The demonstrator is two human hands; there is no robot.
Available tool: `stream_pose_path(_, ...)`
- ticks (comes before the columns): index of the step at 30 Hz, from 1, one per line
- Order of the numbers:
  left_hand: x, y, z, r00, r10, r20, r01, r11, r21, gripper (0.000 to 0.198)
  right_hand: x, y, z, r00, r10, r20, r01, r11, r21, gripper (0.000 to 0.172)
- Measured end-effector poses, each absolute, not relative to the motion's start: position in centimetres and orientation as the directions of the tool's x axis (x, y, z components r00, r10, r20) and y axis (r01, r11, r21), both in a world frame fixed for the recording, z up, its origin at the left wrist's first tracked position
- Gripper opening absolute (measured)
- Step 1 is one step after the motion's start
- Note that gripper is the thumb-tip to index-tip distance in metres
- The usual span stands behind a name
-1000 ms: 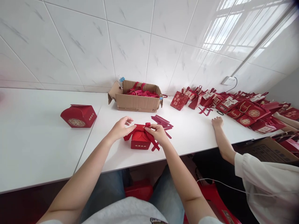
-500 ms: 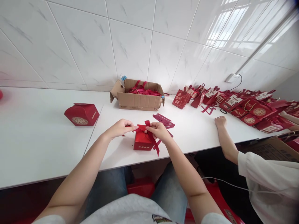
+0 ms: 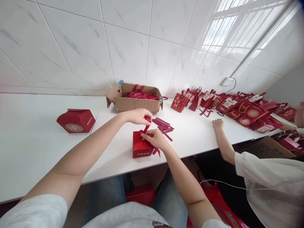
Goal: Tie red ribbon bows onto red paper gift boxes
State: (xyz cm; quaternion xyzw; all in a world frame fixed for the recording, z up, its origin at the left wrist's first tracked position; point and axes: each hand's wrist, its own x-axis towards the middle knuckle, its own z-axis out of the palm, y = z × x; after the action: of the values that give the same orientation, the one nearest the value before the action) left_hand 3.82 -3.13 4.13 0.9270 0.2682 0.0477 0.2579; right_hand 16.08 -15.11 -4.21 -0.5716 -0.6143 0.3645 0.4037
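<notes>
A small red gift box (image 3: pixel 142 148) with gold lettering stands on the white table in front of me. My left hand (image 3: pixel 140 116) is closed on a red ribbon (image 3: pixel 146 128), pulling it taut above the box's top. Low over the box lid, my right hand (image 3: pixel 155 138) pinches at the base of the ribbon; its fingertips partly cover the spot. A loose ribbon end hangs past the box's right side. Just behind lie several dark red flat strips (image 3: pixel 163 128).
A cardboard box (image 3: pixel 135 104) of red ribbons stands by the wall. Another red gift box (image 3: pixel 76 122) sits at left. Many red boxes and bags (image 3: pixel 247 110) crowd the right. A co-worker's hand (image 3: pixel 218 124) rests on the table edge.
My left hand has moved from the box's left side to up above it, lifting a ribbon end. My right hand stays near the lid. The view has shifted slightly.
</notes>
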Motion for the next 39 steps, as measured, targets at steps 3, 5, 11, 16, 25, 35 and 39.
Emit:
stream_pose_path(3,3.6,-3.2,2.7,0.674,0.683,0.283,0.580,-0.726,0.371,0.013,15.7,-15.0,-4.4,0.018,0.996,0.088,0.363,0.076,-0.929,0.031)
stream_pose_path(5,2.4,-4.0,1.8,0.532,0.762,0.370,0.614,-0.648,0.451,0.020,15.5,-14.9,-4.6,0.021,0.996,0.083,0.338,0.071,-0.938,0.032)
stream_pose_path(11,-1.5,-7.4,-0.5,0.608,0.794,-0.009,0.536,-0.402,0.742,0.044,15.3,-14.9,-5.3,0.056,0.989,0.135,0.357,0.106,-0.928,0.031)
stream_pose_path(16,-1.5,-8.3,-2.6,0.563,0.821,0.093,0.398,-0.368,0.840,0.024,14.7,-15.1,-5.9,0.113,0.978,0.176,0.344,0.128,-0.930,0.024)
stream_pose_path(25,-1.3,-9.9,-4.8,0.526,0.843,0.117,0.128,-0.214,0.969,0.013,14.4,-15.5,-6.9,0.203,0.947,0.250,0.299,0.183,-0.937,0.027)
stream_pose_path(35,-1.8,-10.2,-5.4,0.530,0.825,0.199,0.136,-0.314,0.940,0.042,14.3,-15.6,-6.8,0.188,0.944,0.271,0.315,0.204,-0.927,0.019)
stream_pose_path(39,-1.9,-10.0,-5.5,0.502,0.843,0.193,0.172,-0.316,0.933,0.044,14.3,-15.6,-6.9,0.222,0.916,0.333,0.380,0.233,-0.895,0.018)
